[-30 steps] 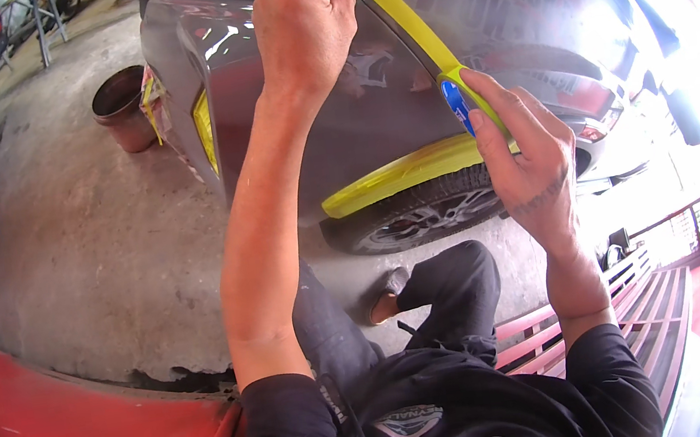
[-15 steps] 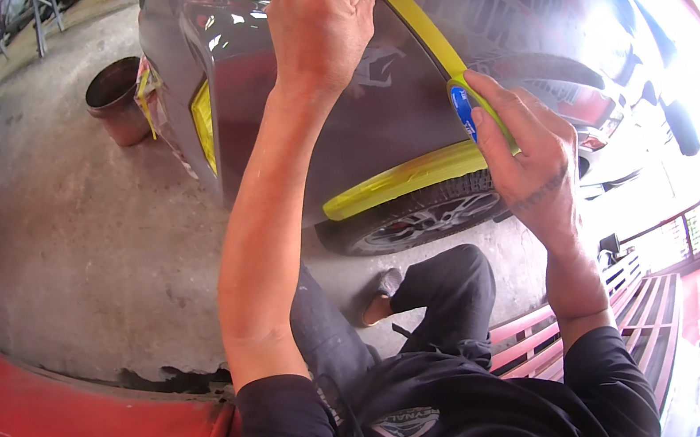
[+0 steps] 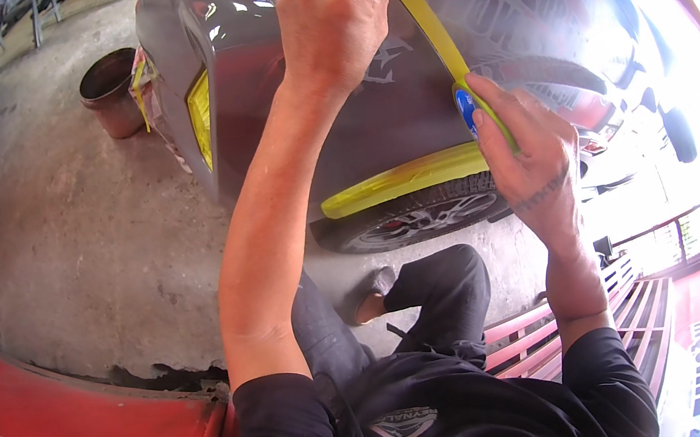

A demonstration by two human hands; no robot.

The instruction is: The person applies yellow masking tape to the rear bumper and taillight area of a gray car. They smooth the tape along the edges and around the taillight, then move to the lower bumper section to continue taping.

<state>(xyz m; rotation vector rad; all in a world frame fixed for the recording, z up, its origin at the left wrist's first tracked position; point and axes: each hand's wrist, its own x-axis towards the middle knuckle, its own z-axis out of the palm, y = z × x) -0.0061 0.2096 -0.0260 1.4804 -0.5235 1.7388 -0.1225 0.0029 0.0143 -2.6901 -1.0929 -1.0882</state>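
Note:
A strip of yellow masking tape [image 3: 433, 28] stretches between my two hands over a dark grey car panel [image 3: 347, 134]. My left hand [image 3: 338, 28] pinches the strip's far end, close to the dark glass. Nearer me, my right hand [image 3: 529, 140] grips the tape roll [image 3: 467, 110], whose blue core label shows between the fingers and thumb. I cannot tell how much of the strip touches the panel. More yellow tape [image 3: 403, 181] covers the wheel arch edge, and another taped patch [image 3: 202, 118] marks an opening at the panel's left.
Below the arch is the car's wheel [image 3: 413, 219]. A dark bucket [image 3: 111, 95] stands on the concrete floor [image 3: 82, 220] at the left. A slatted bench [image 3: 529, 343] lies at the lower right, and a red surface [image 3: 83, 417] fills the lower left.
The view has shifted slightly. My left hand sits a little farther right and lower in it, still pinching the tape; my right hand keeps its grip on the roll.

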